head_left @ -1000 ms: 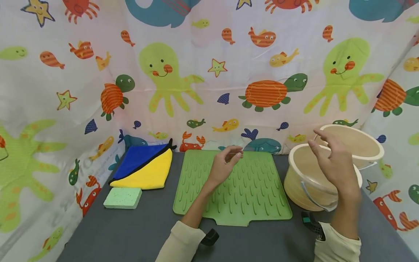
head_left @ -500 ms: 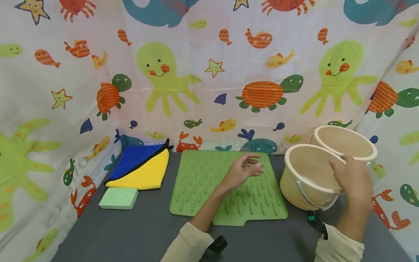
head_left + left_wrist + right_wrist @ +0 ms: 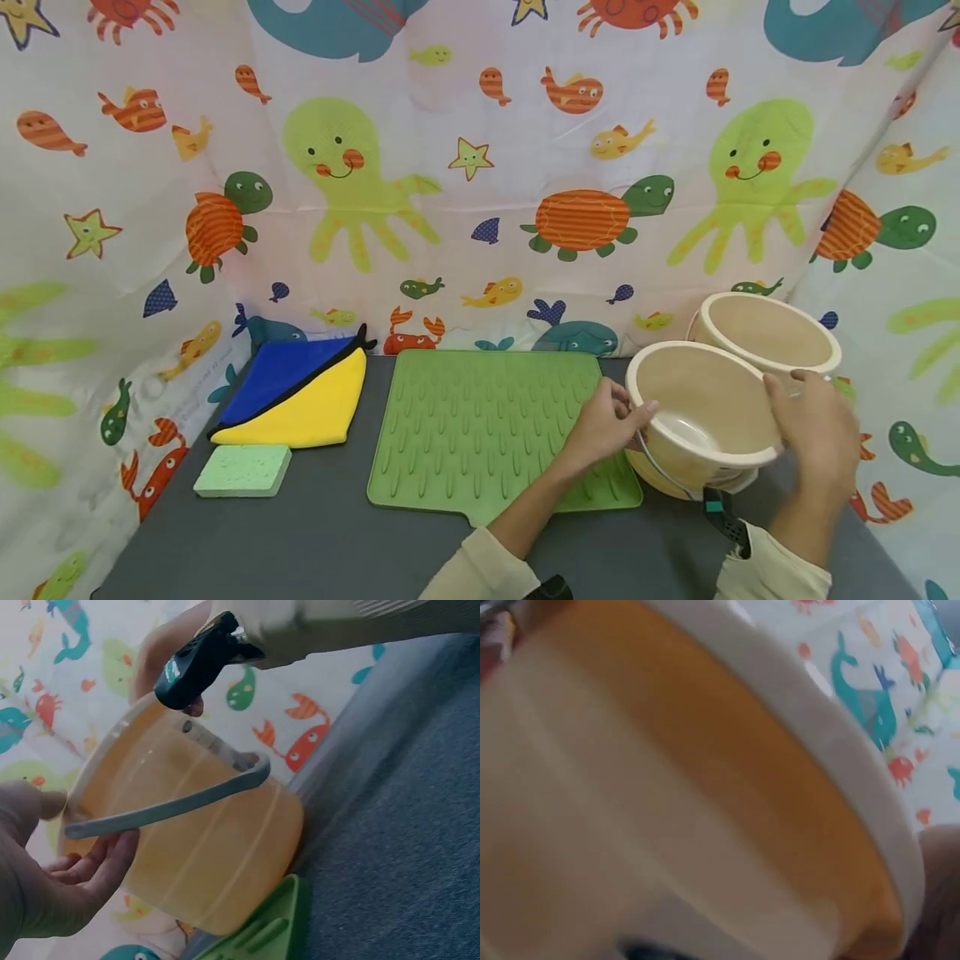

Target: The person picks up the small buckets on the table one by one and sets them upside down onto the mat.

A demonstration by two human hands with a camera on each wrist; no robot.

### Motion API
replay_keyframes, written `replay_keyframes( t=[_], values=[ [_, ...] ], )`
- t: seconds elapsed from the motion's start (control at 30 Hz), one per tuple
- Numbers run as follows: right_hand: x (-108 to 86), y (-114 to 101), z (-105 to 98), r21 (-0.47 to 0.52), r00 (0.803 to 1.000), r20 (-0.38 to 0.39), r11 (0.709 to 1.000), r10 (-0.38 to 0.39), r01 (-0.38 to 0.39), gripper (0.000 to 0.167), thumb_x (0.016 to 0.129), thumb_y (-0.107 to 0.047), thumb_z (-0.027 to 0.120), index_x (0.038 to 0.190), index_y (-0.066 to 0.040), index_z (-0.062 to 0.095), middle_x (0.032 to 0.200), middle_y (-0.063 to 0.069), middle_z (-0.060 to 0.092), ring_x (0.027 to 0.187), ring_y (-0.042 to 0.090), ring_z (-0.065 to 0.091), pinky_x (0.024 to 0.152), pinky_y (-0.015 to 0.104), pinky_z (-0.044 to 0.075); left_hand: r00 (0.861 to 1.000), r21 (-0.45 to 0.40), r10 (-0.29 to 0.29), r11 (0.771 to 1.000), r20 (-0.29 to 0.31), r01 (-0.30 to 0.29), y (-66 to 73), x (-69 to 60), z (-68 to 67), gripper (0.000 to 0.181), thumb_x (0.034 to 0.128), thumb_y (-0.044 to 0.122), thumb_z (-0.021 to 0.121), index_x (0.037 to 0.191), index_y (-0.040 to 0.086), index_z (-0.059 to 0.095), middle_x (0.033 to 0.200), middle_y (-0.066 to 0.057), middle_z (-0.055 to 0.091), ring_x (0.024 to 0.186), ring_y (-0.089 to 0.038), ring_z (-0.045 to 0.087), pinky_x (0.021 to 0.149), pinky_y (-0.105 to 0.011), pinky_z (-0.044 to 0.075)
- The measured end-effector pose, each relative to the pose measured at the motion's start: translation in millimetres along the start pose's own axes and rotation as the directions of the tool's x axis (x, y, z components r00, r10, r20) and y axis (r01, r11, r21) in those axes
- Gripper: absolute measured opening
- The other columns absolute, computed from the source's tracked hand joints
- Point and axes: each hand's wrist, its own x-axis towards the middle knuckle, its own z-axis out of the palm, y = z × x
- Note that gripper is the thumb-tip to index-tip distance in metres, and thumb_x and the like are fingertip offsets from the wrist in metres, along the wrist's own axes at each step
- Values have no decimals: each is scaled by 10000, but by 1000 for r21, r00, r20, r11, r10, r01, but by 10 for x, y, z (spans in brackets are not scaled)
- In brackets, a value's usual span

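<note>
A cream plastic bucket point(image 3: 693, 387) stands at the right of the table in the head view, its mouth leaning toward me. My left hand point(image 3: 606, 421) pinches its left rim, thumb on top and fingers below. The left wrist view shows those fingers beside the grey handle point(image 3: 172, 807). On the opposite side, my right hand point(image 3: 817, 421) grips the rim, its fingers partly hidden. The right wrist view is mostly filled by the bucket's wall point(image 3: 652, 780) and rim. Whether the base touches the table cannot be told.
Behind stands a second cream bucket point(image 3: 765, 329). A green ridged mat point(image 3: 480, 417) lies left of the front bucket. Farther left are a blue and yellow cloth point(image 3: 300, 396) and a pale green sponge point(image 3: 243, 471). A sea-animal curtain point(image 3: 420, 125) encloses the table point(image 3: 315, 542).
My left hand has moved right from over the mat to the front bucket's rim. My right hand came down onto the opposite rim, and the bucket has tipped toward me.
</note>
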Motion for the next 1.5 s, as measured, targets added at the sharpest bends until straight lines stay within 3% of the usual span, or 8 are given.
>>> replay_keyframes(
  t=[0.23,0.47,0.67,0.77,0.93,1.17,1.3,1.5],
  values=[
    [44,192,48,130,997,-21,989,-69,71,579,1076,-416,523,1381,68,613,1131,408,672,736,176,579,564,258,410,1000,-14,-7,1000,-18,7,48,-47,-37,183,1000,233,725,962,65,663,737,-66,721,588,-75,672,691,-355,662],
    [96,-41,118,272,968,-32,930,-247,246,498,1090,-270,543,1339,156,609,1146,422,654,704,-134,494,571,127,456,1000,49,-5,999,-25,6,164,-92,-125,161,1006,215,711,982,62,670,748,-32,703,606,-63,676,591,-197,565],
    [33,-295,21,442,945,-12,847,-326,297,447,1102,-170,509,1446,113,535,979,-238,643,765,-111,595,600,130,532,993,186,84,980,-86,-67,388,-146,-443,187,1019,192,688,1089,18,683,851,-57,688,671,-50,637,627,-245,596],
    [-2,-388,-23,540,909,12,768,-416,344,450,1074,-91,559,1492,68,512,1014,-358,616,830,-116,661,644,120,575,985,309,111,949,-131,-65,519,-164,-662,191,1030,198,670,1120,30,688,895,-59,682,726,-52,612,618,-218,570],
    [-5,-648,-15,565,846,72,721,-528,401,489,999,-6,665,1467,68,543,1069,-304,674,915,-125,681,690,132,597,970,454,192,885,-149,-105,684,-203,-1041,168,1043,182,647,1142,57,698,962,-86,711,817,-111,655,660,-210,581],
    [-33,-1097,220,419,740,10,674,-673,608,356,927,93,705,1270,164,643,1058,327,730,849,-143,606,646,93,517,938,537,269,836,-217,-116,633,-385,-1429,149,1022,105,665,1141,28,709,1055,-139,752,935,-229,698,729,-247,589],
    [-60,-1299,362,369,715,-123,637,-689,677,316,873,127,747,1182,146,688,924,294,737,795,-132,570,618,75,470,911,561,327,816,-251,-138,608,-444,-1570,160,1016,77,664,1160,15,697,1081,-167,744,951,-277,708,740,-259,590],
    [-129,-1539,499,344,657,-288,565,-697,750,303,848,119,775,1138,73,697,925,203,737,796,-20,560,598,69,444,875,521,361,839,-322,-154,692,-564,-1739,200,980,54,705,1178,29,719,1107,-175,747,970,-323,718,721,-303,609]
  ],
)
